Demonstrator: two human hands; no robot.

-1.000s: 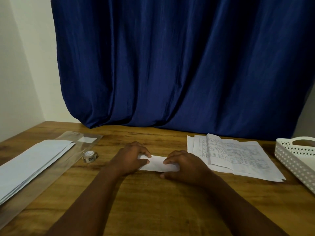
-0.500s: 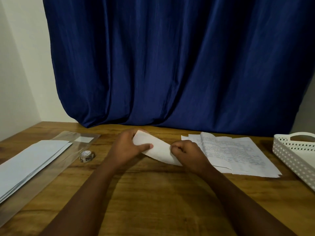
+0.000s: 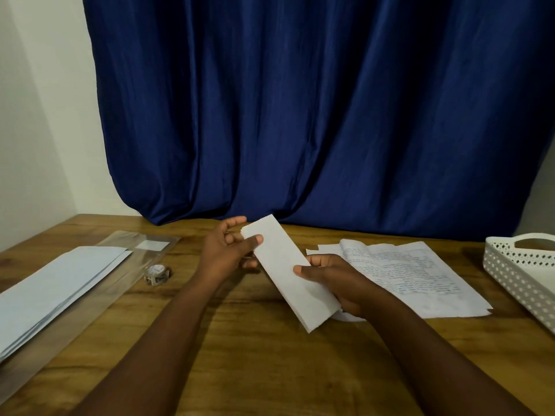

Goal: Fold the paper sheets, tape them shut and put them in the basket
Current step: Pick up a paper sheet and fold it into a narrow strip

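White folded paper strip (image 3: pixel 288 270) held above the brown wooden table (image 3: pixel 270 355), ready for taping.

Its long axis runs from far-left to near-right; the left hand (image 3: pixel 223 253) pinches the far end with its thumb, the right hand (image 3: pixel 333 280) grips the near half. The small tape roll (image 3: pixel 156 274) lies left, nearer the left hand.

Light: dim, warm, cast from above | Shadows: soft ones thrown on the surface (image 3: pixel 270 370) beneath both forearms | Focus: slight softness throughout | Edges: wide-angle bending seen
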